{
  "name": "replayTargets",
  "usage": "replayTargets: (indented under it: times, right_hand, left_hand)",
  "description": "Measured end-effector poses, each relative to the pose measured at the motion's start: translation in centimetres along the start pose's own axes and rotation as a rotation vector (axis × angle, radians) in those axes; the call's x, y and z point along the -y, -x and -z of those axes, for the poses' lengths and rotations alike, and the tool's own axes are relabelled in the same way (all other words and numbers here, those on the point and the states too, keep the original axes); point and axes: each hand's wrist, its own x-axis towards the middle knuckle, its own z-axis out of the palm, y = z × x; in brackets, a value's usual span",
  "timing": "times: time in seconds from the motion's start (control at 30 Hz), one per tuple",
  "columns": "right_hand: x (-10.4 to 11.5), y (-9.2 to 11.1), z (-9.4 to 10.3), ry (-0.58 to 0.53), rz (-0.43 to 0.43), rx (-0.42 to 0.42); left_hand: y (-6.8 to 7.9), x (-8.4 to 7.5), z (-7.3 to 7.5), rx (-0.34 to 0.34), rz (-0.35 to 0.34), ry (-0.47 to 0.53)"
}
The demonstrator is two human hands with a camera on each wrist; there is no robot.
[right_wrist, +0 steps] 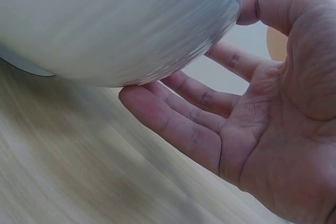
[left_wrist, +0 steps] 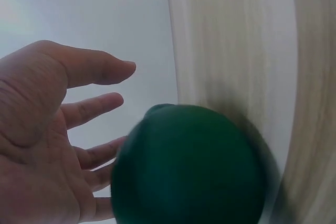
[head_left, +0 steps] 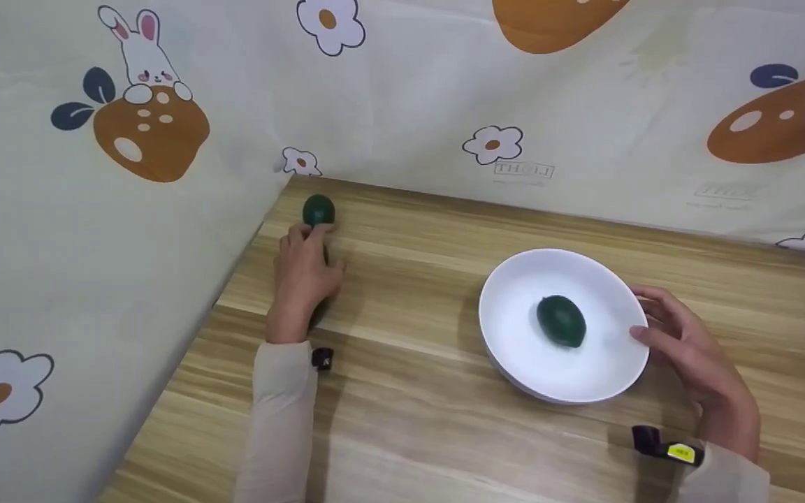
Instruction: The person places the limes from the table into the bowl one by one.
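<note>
My left hand (head_left: 305, 269) reaches over the table's back left corner, fingertips right at a green lime (head_left: 318, 210). In the left wrist view its thumb and fingers are spread and loosely extended. A large green rounded lime (left_wrist: 189, 166) fills the front of that view, with the edge of another green thing (left_wrist: 160, 107) behind it. My right hand (head_left: 696, 349) holds a white bowl (head_left: 514, 356) by its right side, thumb over the rim and fingers against the outside. Inside the bowl lies another green lime (head_left: 561, 321).
The wood-grain table (head_left: 402, 433) meets a patterned covering (head_left: 402, 126) along its back and left edges. Each wrist wears a small black device, the left one (head_left: 322, 359) and the right one (head_left: 647, 441). The bowl stands right of centre.
</note>
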Motion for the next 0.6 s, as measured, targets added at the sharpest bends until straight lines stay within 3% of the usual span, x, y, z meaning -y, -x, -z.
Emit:
replayTargets:
  times: [0.23, 0.5, 0.6]
  right_hand:
    - [-0.1, 0.0, -0.1, -0.001, 0.000, 0.003]
    - [0.0, -0.1, 0.1, 0.042, -0.019, -0.005]
    - [-0.1, -0.1, 0.1, 0.010, 0.000, -0.004]
  left_hand:
    - [-0.1, 0.9, -0.4, 0.011, 0.039, 0.030]
    - [-0.3, 1.5, -0.7, -0.022, 0.078, 0.040]
    - [-0.4, 1.6, -0.7, -0.028, 0.084, 0.050]
